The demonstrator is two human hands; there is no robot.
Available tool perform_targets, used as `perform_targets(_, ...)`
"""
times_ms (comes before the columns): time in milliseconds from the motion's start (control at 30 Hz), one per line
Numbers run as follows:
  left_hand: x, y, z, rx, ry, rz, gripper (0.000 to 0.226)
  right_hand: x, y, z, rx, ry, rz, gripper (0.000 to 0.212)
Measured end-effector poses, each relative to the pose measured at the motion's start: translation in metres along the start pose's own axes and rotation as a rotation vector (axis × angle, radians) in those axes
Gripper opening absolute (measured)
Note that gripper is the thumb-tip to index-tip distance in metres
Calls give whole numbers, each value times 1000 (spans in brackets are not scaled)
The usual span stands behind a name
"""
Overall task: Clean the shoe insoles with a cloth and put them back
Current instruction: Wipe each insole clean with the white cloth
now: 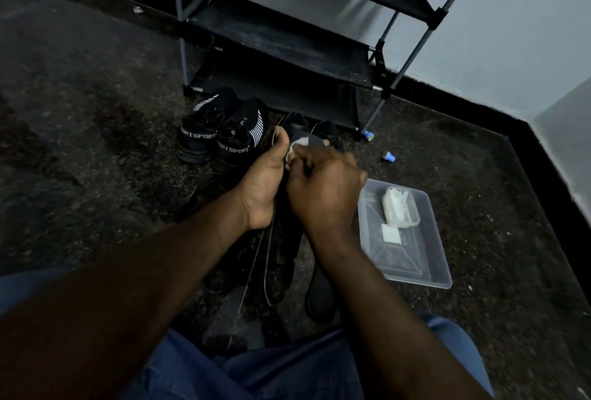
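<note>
left hand [262,182] fingers curled round thin dark grey shoe insole [307,140], held upright; right hand [323,190] fingers bunched, pinching crumpled white cloth [295,148] against it

1. Looks like a corner of a home, a shoe-storage spot.
2. Shows a black tiered shoe rack [281,44] against pale walls [511,31] with black skirting [463,102].
3. Holds black sneakers [220,134] and a clear plastic tray [412,259] on a dark speckled floor [80,111].
</note>
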State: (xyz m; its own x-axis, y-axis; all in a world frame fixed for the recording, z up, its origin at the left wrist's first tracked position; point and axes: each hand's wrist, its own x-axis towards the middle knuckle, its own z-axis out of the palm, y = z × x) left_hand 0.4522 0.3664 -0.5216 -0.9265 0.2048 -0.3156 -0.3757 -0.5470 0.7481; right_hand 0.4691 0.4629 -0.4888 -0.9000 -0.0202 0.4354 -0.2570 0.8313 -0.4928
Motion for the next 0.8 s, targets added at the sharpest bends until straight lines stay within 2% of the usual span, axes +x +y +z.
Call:
perform_targets(200,4,7,-1,-100,-3,16,78,-2,-6,2,41,-99,-15,19)
perform_targets(333,7,15,-9,-264,28,95,81,-37,-8,2,117,-114,-81,19)
perform_targets(467,5,14,-6,-325,-4,73,79,-46,-5,1,120,-70,-127,19)
perform_targets(600,0,12,2,-182,10,48,79,-17,-4,3,50,-4,-64,18)
perform_targets(800,-4,11,1,-56,24,79,77,18,-3,2,-52,-45,-39,15)
